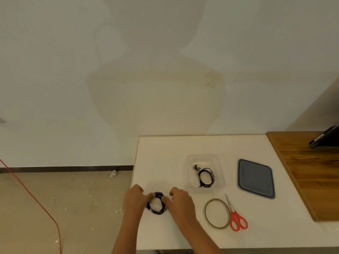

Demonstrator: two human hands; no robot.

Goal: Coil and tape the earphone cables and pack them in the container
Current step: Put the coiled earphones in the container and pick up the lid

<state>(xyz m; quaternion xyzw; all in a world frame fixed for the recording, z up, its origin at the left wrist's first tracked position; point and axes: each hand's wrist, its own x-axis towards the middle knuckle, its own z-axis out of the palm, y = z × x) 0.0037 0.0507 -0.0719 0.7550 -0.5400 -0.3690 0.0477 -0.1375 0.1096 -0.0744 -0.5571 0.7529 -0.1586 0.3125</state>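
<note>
Pinching the coil (pixel 157 204) of black earphone cable from both sides, the left hand (pixel 134 198) and right hand (pixel 180 200) curl their fingers round its upper edge. They hold it flat near the front edge of the white table (pixel 165 162), probably so the loops cannot spring apart before taping. Just right of them lie the tape roll (pixel 205 212) and red scissors (pixel 234 214), close enough to reach with 1 hand. Farther back, the clear container (pixel 222 180) sits open with 1 coiled earphone (pixel 200 177) already inside. Its dark lid (pixel 255 177) is set aside to the right, leaving the opening free for this 2nd coil.
</note>
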